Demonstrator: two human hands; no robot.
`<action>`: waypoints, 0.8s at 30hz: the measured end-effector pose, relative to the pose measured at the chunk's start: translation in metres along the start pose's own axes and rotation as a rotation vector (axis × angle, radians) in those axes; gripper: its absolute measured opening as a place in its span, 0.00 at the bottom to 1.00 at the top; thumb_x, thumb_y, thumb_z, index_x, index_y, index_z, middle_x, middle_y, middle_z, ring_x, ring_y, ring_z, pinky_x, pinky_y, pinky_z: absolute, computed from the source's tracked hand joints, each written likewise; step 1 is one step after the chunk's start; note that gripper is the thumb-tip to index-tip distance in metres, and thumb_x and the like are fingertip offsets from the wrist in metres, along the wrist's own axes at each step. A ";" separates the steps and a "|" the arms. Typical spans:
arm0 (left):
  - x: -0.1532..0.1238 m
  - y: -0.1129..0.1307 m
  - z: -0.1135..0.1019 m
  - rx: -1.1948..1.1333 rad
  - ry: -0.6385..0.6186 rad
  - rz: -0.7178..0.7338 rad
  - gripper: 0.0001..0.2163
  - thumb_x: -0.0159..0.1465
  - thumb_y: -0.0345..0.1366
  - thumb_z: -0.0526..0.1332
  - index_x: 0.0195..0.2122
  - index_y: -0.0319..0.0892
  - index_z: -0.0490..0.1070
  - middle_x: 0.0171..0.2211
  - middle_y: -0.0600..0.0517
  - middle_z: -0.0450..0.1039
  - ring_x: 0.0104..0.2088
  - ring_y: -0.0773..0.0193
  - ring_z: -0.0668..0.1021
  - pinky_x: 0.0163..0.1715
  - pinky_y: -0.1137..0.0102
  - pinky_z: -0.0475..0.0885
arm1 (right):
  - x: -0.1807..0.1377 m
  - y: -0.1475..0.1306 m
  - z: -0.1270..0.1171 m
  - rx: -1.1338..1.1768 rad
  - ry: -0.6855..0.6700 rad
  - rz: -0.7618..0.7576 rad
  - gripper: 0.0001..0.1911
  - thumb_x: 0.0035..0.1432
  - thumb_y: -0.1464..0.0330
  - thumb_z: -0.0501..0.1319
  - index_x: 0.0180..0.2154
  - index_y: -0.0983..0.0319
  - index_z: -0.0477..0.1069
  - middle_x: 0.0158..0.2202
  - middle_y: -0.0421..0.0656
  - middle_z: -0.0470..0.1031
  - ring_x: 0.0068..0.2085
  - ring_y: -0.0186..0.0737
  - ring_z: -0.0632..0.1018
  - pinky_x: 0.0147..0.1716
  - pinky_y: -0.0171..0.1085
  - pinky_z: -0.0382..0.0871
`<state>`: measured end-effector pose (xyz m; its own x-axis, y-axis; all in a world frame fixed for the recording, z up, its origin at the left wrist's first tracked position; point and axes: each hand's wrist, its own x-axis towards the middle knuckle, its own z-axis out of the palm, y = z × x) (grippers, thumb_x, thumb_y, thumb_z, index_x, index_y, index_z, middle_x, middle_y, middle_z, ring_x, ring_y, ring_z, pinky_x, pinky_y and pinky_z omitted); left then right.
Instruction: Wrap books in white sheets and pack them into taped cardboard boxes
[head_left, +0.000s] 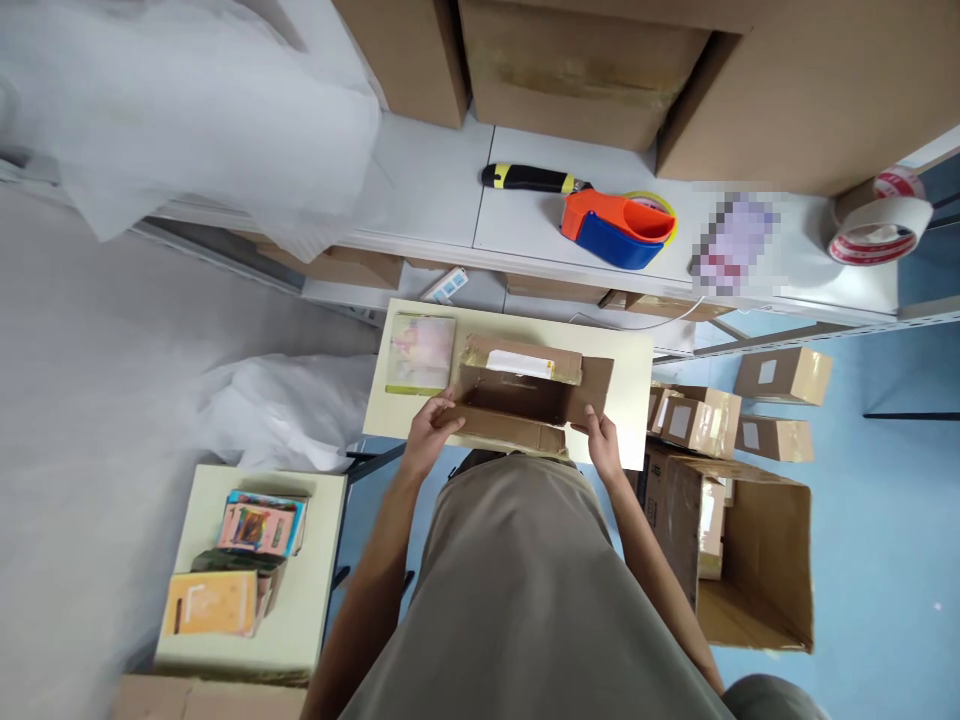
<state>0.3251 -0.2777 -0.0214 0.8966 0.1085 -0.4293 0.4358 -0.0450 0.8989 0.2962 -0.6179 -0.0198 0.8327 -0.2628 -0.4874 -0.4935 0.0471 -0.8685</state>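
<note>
A small open cardboard box lies on a pale square table in front of me, its flaps spread and a white label on the far flap. My left hand grips the box's near left corner, fingers curled over the flap. My right hand holds the near right corner, thumb on the flap. A wrapped flat book or pack lies on the table just left of the box.
Shelf behind holds an orange-blue tape dispenser, a black-yellow utility knife, tape rolls and large cartons. Stool at lower left carries stacked colourful books. Open carton and small taped parcels sit on the blue floor right.
</note>
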 end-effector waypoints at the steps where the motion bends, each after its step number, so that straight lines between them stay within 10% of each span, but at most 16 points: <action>1: -0.001 -0.002 0.001 0.041 -0.031 0.027 0.20 0.52 0.47 0.77 0.41 0.47 0.74 0.66 0.42 0.78 0.73 0.42 0.72 0.72 0.49 0.67 | 0.003 0.001 -0.003 0.006 -0.001 -0.013 0.39 0.63 0.34 0.63 0.47 0.63 0.81 0.44 0.50 0.86 0.50 0.56 0.86 0.52 0.57 0.87; 8: -0.007 -0.017 0.019 0.489 -0.071 0.230 0.15 0.64 0.38 0.67 0.52 0.47 0.80 0.69 0.44 0.75 0.72 0.46 0.73 0.76 0.48 0.64 | 0.024 0.003 -0.029 -0.483 0.111 -0.165 0.37 0.72 0.43 0.56 0.65 0.66 0.71 0.57 0.62 0.82 0.56 0.64 0.84 0.54 0.61 0.83; 14: -0.012 -0.037 0.039 0.767 -0.072 0.306 0.24 0.62 0.23 0.62 0.58 0.47 0.81 0.77 0.45 0.64 0.80 0.43 0.61 0.78 0.42 0.61 | 0.041 -0.019 -0.019 -1.085 0.057 -0.603 0.34 0.77 0.70 0.49 0.80 0.64 0.53 0.82 0.60 0.51 0.83 0.58 0.52 0.76 0.63 0.58; 24: -0.010 -0.054 0.072 0.839 0.136 0.353 0.18 0.66 0.23 0.59 0.51 0.46 0.82 0.77 0.48 0.64 0.83 0.47 0.52 0.79 0.44 0.62 | 0.104 -0.077 -0.009 -1.124 -0.253 -0.662 0.23 0.82 0.61 0.51 0.66 0.62 0.74 0.66 0.58 0.78 0.59 0.59 0.83 0.58 0.52 0.77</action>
<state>0.2980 -0.3475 -0.0724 0.9946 0.0653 -0.0802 0.1004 -0.7975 0.5949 0.4186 -0.6575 -0.0032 0.9578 0.2638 -0.1142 0.1845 -0.8688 -0.4594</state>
